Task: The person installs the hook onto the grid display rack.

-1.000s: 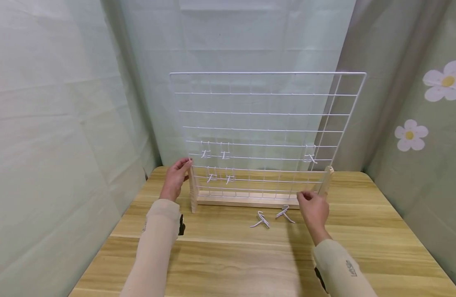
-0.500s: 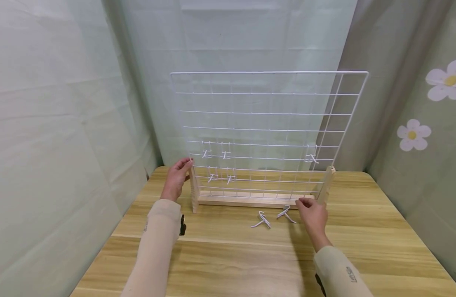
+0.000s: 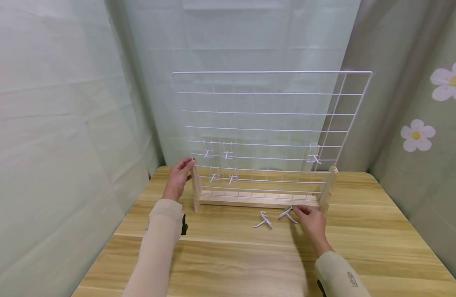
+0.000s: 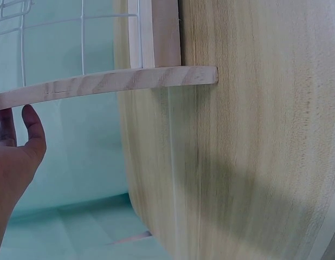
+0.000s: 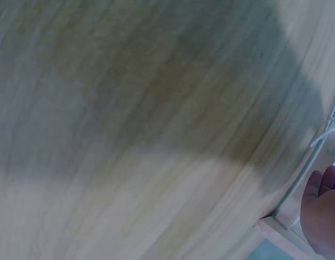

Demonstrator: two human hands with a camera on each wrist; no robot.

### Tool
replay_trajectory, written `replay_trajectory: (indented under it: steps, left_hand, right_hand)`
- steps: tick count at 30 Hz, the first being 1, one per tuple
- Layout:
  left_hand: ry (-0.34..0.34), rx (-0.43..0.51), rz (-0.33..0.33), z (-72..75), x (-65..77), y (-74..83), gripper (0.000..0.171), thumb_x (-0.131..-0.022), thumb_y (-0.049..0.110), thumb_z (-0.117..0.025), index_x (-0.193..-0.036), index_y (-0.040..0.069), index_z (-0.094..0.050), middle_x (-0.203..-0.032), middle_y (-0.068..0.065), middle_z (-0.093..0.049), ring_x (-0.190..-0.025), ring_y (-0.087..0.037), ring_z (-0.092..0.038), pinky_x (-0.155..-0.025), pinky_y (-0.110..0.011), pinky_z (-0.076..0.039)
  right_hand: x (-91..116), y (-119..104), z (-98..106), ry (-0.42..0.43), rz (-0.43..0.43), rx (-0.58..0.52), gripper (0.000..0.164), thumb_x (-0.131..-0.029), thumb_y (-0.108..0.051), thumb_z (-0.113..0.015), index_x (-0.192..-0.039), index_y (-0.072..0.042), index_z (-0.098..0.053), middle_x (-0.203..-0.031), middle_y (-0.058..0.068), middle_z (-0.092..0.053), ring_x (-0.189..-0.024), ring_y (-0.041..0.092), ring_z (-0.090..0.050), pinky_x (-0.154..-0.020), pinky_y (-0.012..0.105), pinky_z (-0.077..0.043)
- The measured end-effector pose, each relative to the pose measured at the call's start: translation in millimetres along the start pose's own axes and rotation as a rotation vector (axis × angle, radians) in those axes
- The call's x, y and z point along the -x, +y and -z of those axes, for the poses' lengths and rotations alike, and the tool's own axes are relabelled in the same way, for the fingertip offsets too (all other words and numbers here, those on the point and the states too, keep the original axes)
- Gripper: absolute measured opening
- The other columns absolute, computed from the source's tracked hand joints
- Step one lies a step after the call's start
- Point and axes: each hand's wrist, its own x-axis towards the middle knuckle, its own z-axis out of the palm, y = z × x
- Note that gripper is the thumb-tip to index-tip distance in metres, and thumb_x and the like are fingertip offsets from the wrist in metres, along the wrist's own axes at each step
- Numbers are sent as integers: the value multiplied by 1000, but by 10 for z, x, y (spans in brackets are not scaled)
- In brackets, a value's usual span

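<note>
In the head view, a white wire grid rack (image 3: 266, 130) stands upright in a wooden base with two side uprights. My left hand (image 3: 177, 178) grips the top of the left wooden upright (image 3: 196, 192), thumb and fingertips at its edge. The left wrist view shows my thumb (image 4: 34, 132) against that upright. My right hand (image 3: 312, 222) is low by the base, fingertips close beside a white wire hook (image 3: 287, 214) on the table; contact cannot be made out. A second hook (image 3: 263, 220) lies to its left. The right wrist view catches only part of my right hand (image 5: 323, 214).
Several white hooks hang on the grid, most at the left, such as one upper hook (image 3: 227, 153), and a lone right hook (image 3: 315, 156). Wooden table (image 3: 228, 255) spreads in front. Pale curtains (image 3: 64, 123) enclose the sides and back.
My right hand has come down from beside the grid's lower right to the hook on the table. The left hand stays at the upright. The head view has shifted slightly.
</note>
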Motion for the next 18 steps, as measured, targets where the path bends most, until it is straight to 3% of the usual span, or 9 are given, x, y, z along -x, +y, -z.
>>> replay_trajectory:
  steps: [9,18]
  left_hand:
    - [-2,1,1,-5,4,-1,44,-100,33,-60,-132,4,-56,-134,-8,-53,-119,-22,-47,-107,-46,-38]
    - [11,1,11,1,-15,-17,49,-99,36,-60,-135,4,-54,-133,-6,-54,-120,-22,-47,-107,-46,-38]
  right_hand:
    - [-22,122,-69,-59,24,-29,22,-90,-14,-71,-105,2,-75,-96,12,-73,-85,17,-61,-73,27,-46]
    - [-49,142,-130,-85,5,-44,24,-90,-15,-72,-107,2,-74,-100,13,-74,-91,19,-62,-77,27,-46]
